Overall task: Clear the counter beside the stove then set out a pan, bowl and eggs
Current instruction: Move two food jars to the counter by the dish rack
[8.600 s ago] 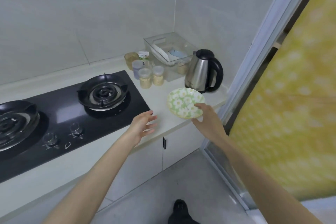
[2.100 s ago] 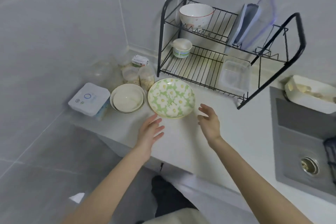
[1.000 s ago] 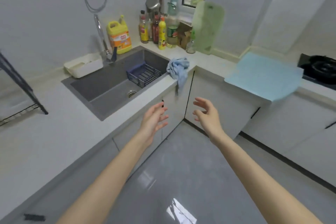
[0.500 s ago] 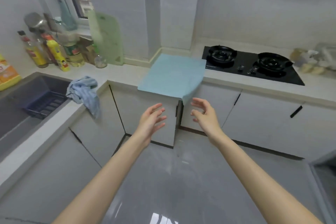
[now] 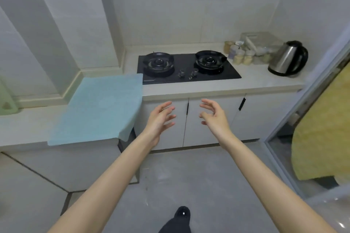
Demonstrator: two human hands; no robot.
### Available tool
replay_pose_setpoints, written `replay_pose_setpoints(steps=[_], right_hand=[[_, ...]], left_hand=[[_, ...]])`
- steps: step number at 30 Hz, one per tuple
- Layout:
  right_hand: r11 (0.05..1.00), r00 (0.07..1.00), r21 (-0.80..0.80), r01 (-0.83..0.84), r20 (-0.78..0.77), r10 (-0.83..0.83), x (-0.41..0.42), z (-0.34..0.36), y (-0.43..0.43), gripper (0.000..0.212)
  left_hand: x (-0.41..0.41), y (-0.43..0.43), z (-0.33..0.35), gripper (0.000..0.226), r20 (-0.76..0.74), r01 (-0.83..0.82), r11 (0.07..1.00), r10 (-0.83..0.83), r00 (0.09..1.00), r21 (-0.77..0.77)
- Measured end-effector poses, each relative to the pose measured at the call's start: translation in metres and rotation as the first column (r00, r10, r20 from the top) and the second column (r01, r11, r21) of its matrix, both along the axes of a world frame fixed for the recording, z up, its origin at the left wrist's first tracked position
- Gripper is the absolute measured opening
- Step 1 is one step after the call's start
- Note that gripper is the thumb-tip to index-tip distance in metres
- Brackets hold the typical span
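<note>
The right end of the counter point(image 5: 261, 83), beside the stove point(image 5: 184, 63), is soft with blur. A cluster of small jars point(image 5: 239, 56) stands just off the stove's right edge. Behind them a clear container point(image 5: 262, 40) sits against the back wall, its contents too hazy to name. A steel kettle point(image 5: 287, 58) with a black handle stands near the counter's right end.

At the left border a pale green board point(image 5: 5, 98), perhaps a cutting board, is cut off. On the right a yellow patterned panel point(image 5: 322, 128) runs out of view.

The black two-burner stove is set into the counter, knobs toward the front edge. A light blue cloth point(image 5: 100, 108) covers the counter's corner left of the stove and droops over the front edge.

The left hand point(image 5: 161, 119) and right hand point(image 5: 214, 117) hang in the air before the white cabinet doors point(image 5: 208, 130), palms facing each other. Their fingers are spread and loosely bent, holding nothing. A dark shoe point(image 5: 182, 213) shows on the grey floor.
</note>
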State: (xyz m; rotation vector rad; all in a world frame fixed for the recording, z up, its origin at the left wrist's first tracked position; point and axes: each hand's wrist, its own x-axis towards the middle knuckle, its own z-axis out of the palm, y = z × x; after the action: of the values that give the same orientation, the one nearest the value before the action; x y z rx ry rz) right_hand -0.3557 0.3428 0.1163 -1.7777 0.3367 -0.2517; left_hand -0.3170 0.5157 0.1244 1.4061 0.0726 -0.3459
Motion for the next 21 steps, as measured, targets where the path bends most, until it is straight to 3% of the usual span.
replay_pose_setpoints(steps=[13, 21], right_hand=[[0.964, 0.965, -0.020, 0.264, -0.002, -0.264, 0.144, 0.016, -0.193, 0.044], [0.942, 0.942, -0.043, 0.333, -0.013, -0.334, 0.213, 0.002, -0.302, 0.041]], left_hand=[[0.202, -0.214, 0.006, 0.031, -0.019, 0.289, 0.957, -0.290, 0.957, -0.036], [0.279, -0.322, -0.014, 0.033, -0.004, 0.345, 0.939, -0.345, 0.939, 0.023]])
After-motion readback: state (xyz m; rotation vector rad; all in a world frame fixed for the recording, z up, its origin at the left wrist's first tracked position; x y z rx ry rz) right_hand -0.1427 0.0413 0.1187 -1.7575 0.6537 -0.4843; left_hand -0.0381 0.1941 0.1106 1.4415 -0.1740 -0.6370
